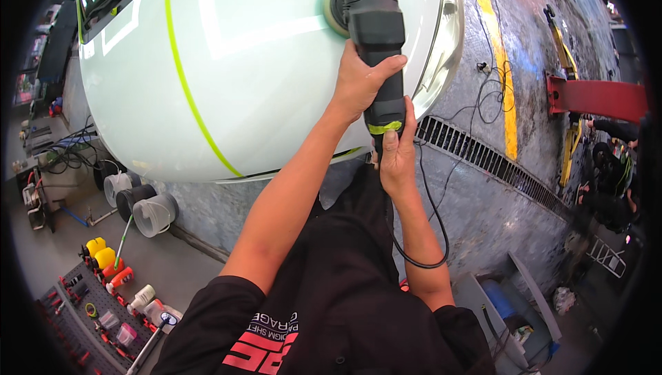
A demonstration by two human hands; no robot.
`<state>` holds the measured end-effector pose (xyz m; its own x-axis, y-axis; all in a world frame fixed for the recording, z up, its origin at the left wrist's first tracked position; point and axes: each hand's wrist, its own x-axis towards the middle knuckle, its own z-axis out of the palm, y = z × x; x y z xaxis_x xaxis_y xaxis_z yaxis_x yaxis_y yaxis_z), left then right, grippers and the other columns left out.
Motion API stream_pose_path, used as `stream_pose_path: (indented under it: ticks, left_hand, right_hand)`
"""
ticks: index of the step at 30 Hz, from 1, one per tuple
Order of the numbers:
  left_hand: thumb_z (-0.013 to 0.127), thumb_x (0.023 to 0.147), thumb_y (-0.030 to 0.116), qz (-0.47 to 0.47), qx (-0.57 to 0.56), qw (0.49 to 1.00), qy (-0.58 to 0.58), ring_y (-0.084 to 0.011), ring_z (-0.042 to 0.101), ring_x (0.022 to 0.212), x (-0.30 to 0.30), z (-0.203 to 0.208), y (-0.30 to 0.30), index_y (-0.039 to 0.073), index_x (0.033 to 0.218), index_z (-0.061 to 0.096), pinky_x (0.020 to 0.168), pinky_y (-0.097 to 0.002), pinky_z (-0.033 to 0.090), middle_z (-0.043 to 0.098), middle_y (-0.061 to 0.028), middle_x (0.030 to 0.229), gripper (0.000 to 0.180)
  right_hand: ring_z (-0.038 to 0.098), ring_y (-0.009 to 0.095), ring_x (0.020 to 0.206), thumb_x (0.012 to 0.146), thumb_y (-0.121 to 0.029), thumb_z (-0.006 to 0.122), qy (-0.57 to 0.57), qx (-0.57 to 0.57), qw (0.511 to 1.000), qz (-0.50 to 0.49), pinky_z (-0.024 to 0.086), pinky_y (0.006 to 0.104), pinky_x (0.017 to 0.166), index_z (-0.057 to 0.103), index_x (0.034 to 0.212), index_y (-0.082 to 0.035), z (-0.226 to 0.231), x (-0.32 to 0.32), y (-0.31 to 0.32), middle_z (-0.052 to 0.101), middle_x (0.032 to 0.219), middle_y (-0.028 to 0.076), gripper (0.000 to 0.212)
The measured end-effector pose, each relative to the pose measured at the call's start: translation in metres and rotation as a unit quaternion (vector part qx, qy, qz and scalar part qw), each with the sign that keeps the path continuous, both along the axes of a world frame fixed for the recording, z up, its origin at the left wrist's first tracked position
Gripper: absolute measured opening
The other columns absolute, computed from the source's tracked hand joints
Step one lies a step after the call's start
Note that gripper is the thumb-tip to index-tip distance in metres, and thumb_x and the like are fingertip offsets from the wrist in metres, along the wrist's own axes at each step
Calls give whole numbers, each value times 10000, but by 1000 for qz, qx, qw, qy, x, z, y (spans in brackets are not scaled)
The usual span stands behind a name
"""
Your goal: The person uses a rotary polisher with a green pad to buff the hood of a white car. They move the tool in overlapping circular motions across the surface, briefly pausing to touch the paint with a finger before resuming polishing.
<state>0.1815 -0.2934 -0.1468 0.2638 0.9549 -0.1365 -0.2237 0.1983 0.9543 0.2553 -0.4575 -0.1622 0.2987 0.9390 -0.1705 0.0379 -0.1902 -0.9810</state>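
A black car polisher [376,20] lies over the white bonnet [255,78] of a car, near the headlight [441,51]. Its round pad [336,9] rests against the paint at the tool's far left side. My left hand [362,84] is closed round the middle of the polisher's body, thumb on top. At the rear end, beside a strip of yellow-green tape, my right hand [398,154] grips the handle. A black power cord [445,227] leaves this end and loops across my right forearm. A yellow-green tape line [186,85] runs along the bonnet.
Buckets [155,215] stand at the left, above a pegboard rack [83,320] with bottles. A floor drain grate [493,161], a yellow floor stripe [507,99], loose cables and a red lift arm [600,95] are right. A grey bin [496,313] is lower right; people crouch far right.
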Motion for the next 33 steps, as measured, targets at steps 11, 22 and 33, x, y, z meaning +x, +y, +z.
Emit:
stream_pose_path:
  ticks: [11, 22, 33]
  left_hand:
    - [874, 898, 234, 3, -24, 1000, -13, -217, 753, 889, -46, -5, -24, -24, 1266, 554, 741, -349, 653, 677, -126, 1065, 552]
    - [813, 949, 236, 50, -52, 997, -37, -207, 753, 851, -93, 3, -35, -33, 1169, 637, 743, -345, 641, 733, -129, 990, 389]
    - [784, 956, 238, 80, -69, 994, -27, -224, 757, 840, -50, 10, -45, -67, 1178, 651, 772, -368, 645, 744, -164, 996, 400]
  right_hand:
    - [719, 398, 1141, 1181, -404, 460, -10, -23, 998, 51, 539, 439, 988, 109, 1747, -166, 0, -30, -21, 659, 1387, 277, 707]
    - [647, 505, 1303, 1165, -385, 495, -43, -17, 992, 121, 523, 495, 1064, 120, 1747, -162, 4, -57, -18, 577, 1520, 306, 728]
    - [630, 529, 1305, 1143, -442, 509, -74, -61, 982, 160, 533, 514, 1052, 165, 1745, -160, 18, 1, -19, 546, 1561, 308, 748]
